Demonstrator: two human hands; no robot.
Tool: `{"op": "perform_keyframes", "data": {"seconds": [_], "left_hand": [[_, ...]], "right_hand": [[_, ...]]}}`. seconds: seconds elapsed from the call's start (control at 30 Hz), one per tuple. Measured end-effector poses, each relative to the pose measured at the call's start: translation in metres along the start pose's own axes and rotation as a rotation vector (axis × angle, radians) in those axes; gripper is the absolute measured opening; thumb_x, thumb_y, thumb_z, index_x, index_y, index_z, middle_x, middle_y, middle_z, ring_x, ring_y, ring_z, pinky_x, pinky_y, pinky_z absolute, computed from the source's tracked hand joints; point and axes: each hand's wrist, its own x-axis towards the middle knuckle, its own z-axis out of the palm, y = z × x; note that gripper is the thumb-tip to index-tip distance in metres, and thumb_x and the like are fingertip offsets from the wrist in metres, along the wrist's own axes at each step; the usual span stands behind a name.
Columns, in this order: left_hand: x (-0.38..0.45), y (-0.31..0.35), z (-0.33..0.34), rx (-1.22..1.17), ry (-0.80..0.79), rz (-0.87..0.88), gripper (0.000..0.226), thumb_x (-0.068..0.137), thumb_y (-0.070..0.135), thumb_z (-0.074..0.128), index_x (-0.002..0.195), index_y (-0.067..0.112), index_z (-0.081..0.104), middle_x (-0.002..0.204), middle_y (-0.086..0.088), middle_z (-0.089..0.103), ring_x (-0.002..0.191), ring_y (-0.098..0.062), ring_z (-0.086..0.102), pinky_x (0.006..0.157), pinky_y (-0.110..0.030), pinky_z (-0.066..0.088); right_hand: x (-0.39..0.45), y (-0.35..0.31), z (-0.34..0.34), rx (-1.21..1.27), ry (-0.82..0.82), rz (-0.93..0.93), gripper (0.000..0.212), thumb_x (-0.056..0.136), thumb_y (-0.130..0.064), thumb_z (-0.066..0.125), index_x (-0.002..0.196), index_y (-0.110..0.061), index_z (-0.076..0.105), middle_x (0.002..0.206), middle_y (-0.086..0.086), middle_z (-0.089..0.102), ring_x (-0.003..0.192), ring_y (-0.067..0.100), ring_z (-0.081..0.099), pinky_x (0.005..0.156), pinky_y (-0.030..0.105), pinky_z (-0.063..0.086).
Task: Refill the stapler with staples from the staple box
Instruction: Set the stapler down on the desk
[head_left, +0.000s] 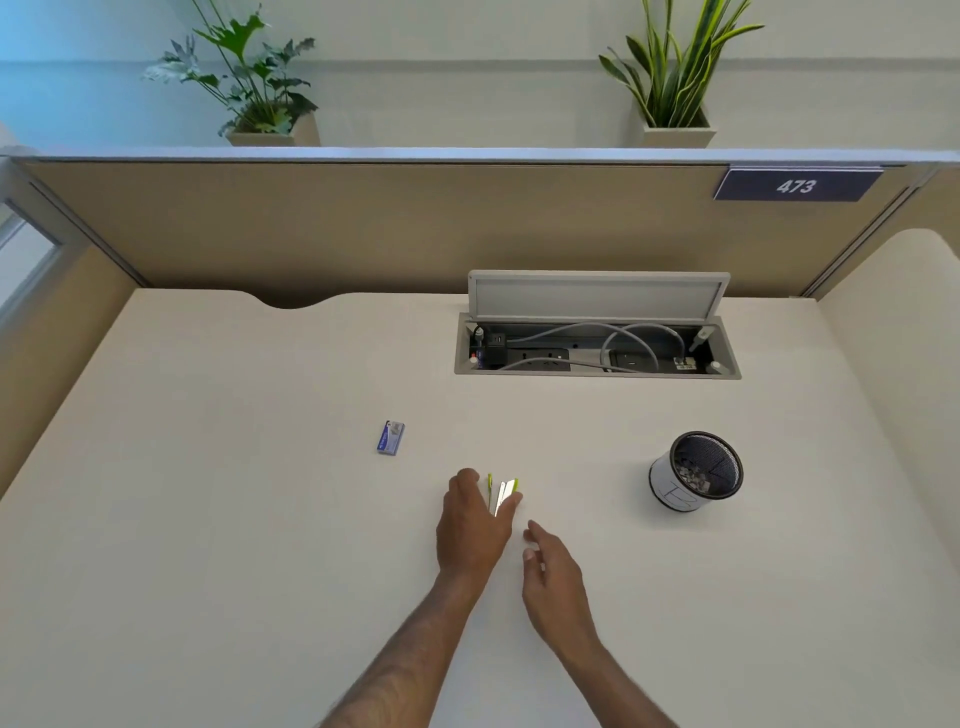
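White-and-green stapler (503, 493) — gripped by left hand (470, 525) on cream desk (208, 493).
Right hand (553, 577) loose, empty, just beside; small blue staple box (390, 438) well apart.

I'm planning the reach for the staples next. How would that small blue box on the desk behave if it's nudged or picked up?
The staple box lies flat on the smooth desk, so a nudge would probably slide it rather than tip it. It looks small enough for a fingertip pinch, likely light, though staples may make it dense for its size. One end seems open, so tilting might spill staples.
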Motion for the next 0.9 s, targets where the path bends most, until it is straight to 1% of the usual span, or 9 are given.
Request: {"op": "perform_keyframes", "data": {"seconds": [0.07, 0.1, 0.17, 0.23, 0.37, 0.5, 0.67, 0.77, 0.9], "left_hand": [[-0.006, -0.002, 0.002, 0.051, -0.024, -0.042, 0.057, 0.089, 0.062, 0.068, 0.112, 0.013, 0.053, 0.105, -0.005, 0.069, 0.096, -0.028, 0.068, 0.071, -0.038, 0.056], [-0.007, -0.005, 0.003, 0.077, -0.044, -0.044, 0.052, 0.091, 0.06, 0.066, 0.108, 0.013, 0.053, 0.1, -0.005, 0.071, 0.092, -0.029, 0.069, 0.069, -0.038, 0.055], [-0.011, -0.008, 0.006, 0.109, -0.059, -0.025, 0.042, 0.095, 0.052, 0.063, 0.103, 0.012, 0.056, 0.095, -0.007, 0.074, 0.087, -0.03, 0.071, 0.067, -0.038, 0.054], [-0.013, -0.008, 0.009, 0.122, -0.038, 0.006, 0.037, 0.096, 0.047, 0.062, 0.102, 0.011, 0.058, 0.091, -0.009, 0.075, 0.084, -0.033, 0.072, 0.066, -0.038, 0.053], [-0.021, -0.007, 0.014, 0.15, -0.015, 0.061, 0.039, 0.097, 0.047, 0.062, 0.104, 0.009, 0.06, 0.089, -0.012, 0.076, 0.084, -0.037, 0.073, 0.064, -0.041, 0.054], [-0.027, -0.003, 0.018, 0.139, -0.01, 0.121, 0.039, 0.097, 0.047, 0.065, 0.1, 0.008, 0.062, 0.085, -0.012, 0.076, 0.077, -0.036, 0.074, 0.059, -0.038, 0.051], [-0.034, 0.0, 0.024, 0.134, -0.01, 0.18, 0.038, 0.096, 0.045, 0.067, 0.096, 0.007, 0.062, 0.079, -0.014, 0.075, 0.071, -0.039, 0.073, 0.054, -0.038, 0.05], [-0.032, -0.003, 0.023, 0.141, 0.014, 0.151, 0.039, 0.098, 0.047, 0.065, 0.099, 0.008, 0.062, 0.081, -0.012, 0.076, 0.074, -0.036, 0.073, 0.057, -0.038, 0.053], [-0.025, -0.008, 0.017, 0.131, 0.0, 0.121, 0.046, 0.097, 0.057, 0.062, 0.101, 0.011, 0.06, 0.085, -0.008, 0.075, 0.076, -0.031, 0.073, 0.06, -0.035, 0.052]], "right_hand": [[0.002, 0.001, 0.0, -0.008, 0.011, 0.001, 0.04, 0.106, -0.011, 0.043, 0.146, -0.009, 0.049, 0.14, 0.003, 0.061, 0.13, 0.015, 0.056, 0.104, 0.019, 0.038], [0.002, 0.001, 0.0, -0.009, 0.014, 0.002, 0.04, 0.106, -0.011, 0.043, 0.146, -0.009, 0.048, 0.139, 0.003, 0.062, 0.13, 0.016, 0.056, 0.104, 0.019, 0.037], [0.001, 0.004, 0.0, -0.008, 0.021, 0.002, 0.041, 0.106, -0.011, 0.043, 0.147, -0.009, 0.048, 0.139, 0.003, 0.062, 0.13, 0.016, 0.056, 0.104, 0.02, 0.038], [0.0, 0.006, -0.001, -0.002, 0.031, 0.003, 0.041, 0.106, -0.012, 0.044, 0.147, -0.009, 0.047, 0.139, 0.003, 0.061, 0.13, 0.016, 0.056, 0.105, 0.021, 0.039], [-0.002, 0.01, -0.004, 0.011, 0.052, 0.008, 0.041, 0.106, -0.012, 0.043, 0.147, -0.01, 0.047, 0.138, 0.003, 0.061, 0.128, 0.015, 0.056, 0.104, 0.021, 0.039], [-0.002, 0.01, -0.005, 0.003, 0.072, 0.02, 0.042, 0.106, -0.008, 0.041, 0.148, -0.008, 0.045, 0.138, 0.003, 0.06, 0.128, 0.016, 0.055, 0.103, 0.022, 0.039], [-0.002, 0.013, -0.007, 0.019, 0.144, 0.064, 0.042, 0.105, -0.005, 0.04, 0.146, -0.01, 0.046, 0.13, 0.0, 0.059, 0.117, 0.014, 0.057, 0.095, 0.022, 0.04], [-0.004, 0.013, -0.007, 0.017, 0.163, 0.062, 0.041, 0.105, -0.006, 0.04, 0.144, -0.011, 0.047, 0.123, -0.005, 0.057, 0.11, 0.01, 0.055, 0.092, 0.021, 0.039], [-0.002, 0.015, -0.005, 0.002, 0.164, 0.04, 0.04, 0.105, -0.009, 0.041, 0.144, -0.013, 0.047, 0.121, -0.006, 0.056, 0.114, 0.013, 0.056, 0.093, 0.021, 0.04]]}}
